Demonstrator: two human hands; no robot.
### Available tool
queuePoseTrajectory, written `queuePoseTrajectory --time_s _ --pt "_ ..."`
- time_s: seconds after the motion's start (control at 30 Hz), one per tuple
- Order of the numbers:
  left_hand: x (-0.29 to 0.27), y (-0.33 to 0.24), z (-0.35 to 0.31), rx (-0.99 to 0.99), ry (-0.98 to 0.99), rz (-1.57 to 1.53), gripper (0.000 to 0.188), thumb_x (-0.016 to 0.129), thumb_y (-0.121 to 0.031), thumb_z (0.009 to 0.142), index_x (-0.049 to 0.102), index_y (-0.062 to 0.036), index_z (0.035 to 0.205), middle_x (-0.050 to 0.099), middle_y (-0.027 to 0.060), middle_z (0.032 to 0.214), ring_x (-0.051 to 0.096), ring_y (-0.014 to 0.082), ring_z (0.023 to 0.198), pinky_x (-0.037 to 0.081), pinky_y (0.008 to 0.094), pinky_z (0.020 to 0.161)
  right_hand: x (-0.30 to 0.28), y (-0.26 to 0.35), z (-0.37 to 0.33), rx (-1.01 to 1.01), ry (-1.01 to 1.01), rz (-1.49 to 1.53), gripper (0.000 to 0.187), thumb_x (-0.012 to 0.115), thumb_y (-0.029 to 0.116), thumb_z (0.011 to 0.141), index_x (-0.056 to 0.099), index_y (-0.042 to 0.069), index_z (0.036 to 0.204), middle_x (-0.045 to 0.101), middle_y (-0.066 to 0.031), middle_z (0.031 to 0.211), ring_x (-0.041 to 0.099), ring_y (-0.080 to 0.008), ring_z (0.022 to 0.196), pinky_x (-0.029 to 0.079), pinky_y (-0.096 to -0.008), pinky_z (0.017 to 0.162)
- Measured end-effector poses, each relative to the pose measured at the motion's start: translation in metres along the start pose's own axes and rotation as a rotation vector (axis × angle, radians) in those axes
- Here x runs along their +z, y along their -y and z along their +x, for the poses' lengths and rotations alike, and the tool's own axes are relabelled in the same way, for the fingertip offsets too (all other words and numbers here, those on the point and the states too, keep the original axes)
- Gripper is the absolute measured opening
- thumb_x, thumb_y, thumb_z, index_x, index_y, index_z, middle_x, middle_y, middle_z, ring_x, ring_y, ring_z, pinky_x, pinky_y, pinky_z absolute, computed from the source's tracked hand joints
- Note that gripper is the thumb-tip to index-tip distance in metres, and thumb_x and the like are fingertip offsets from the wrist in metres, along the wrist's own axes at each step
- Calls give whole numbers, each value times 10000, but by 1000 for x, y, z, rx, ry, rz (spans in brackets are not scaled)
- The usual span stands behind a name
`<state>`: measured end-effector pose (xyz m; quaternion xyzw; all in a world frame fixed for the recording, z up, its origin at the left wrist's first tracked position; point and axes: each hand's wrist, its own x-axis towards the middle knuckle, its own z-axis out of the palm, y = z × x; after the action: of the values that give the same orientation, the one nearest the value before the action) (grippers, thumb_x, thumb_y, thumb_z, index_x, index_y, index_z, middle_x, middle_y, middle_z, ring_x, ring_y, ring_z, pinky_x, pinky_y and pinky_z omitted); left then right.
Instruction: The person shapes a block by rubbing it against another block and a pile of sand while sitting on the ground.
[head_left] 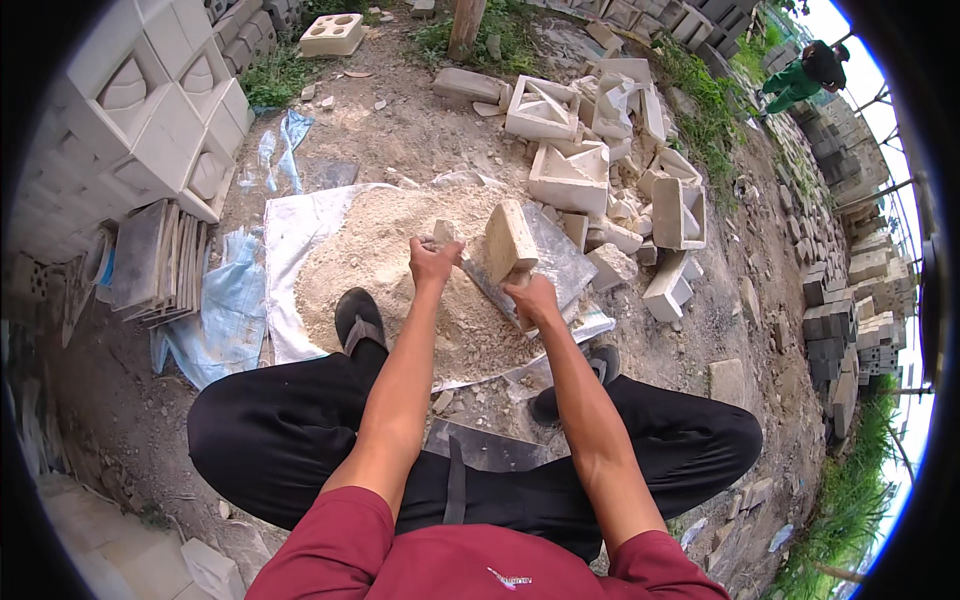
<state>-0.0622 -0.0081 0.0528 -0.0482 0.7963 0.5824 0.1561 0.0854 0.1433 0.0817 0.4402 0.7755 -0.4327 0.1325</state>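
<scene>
Poking up from the left hand (436,264), a small pale lump (444,231) is held over the crumb heap (345,250), apparently pinched between thumb and fingers. It is likely light, stiff and brittle, with edges that may crumble, so it is best gripped by its sides, low down. Farther right, a tan block (510,240) is held tilted, its lower end met by the closed right hand (533,299); whether a handle is wrapped inside that fist cannot be told. The block is probably heavier than the lump, hard and top-heavy, so a firm, full-fist hold is called for; either piece could be made slightly slippery by dust.

On the far left, smooth pale blocks (165,172) with moulded hollows are stacked into a wall, near which thin, flat boards (148,258) are stood on edge in a bundle. A wrinkled blue sheet (228,305) is spread next, then a white sack (283,312), on which the gritty, sandy heap is lying. A dark, flat plate (555,265) with a dusty face is set at a slant beside the tan block. At the right, broken hollow blocks (565,195) are piled, their box shapes split into corners, thin walls and chalky rubble.
</scene>
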Motion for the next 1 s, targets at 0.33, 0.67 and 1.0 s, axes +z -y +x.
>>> queuePoseTrajectory --time_s 0.33,0.67,1.0 --pt "15 2 -17 80 51 136 692 850 -396 582 504 -26 1053 634 166 954 636 284 873 515 380 785 8 -33 2 -55 -119 -92 544 692 278 724 580 -71 1126 652 -303 1023 636 -421 1004 509 -437 871" --pt "12 -3 -19 66 -19 143 671 838 -412 590 509 -28 1030 676 181 867 661 307 820 518 390 761 14 -46 -4 -140 -322 -64 604 648 266 757 465 -103 1199 624 -364 1012 610 -470 1021 498 -456 893" --pt "5 4 -13 -18 -10 193 720 848 -470 583 542 -23 1057 650 165 961 647 270 875 518 368 789 32 -17 -27 -203 -358 66 532 664 294 775 510 -87 1113 643 -333 984 625 -469 970 504 -482 863"
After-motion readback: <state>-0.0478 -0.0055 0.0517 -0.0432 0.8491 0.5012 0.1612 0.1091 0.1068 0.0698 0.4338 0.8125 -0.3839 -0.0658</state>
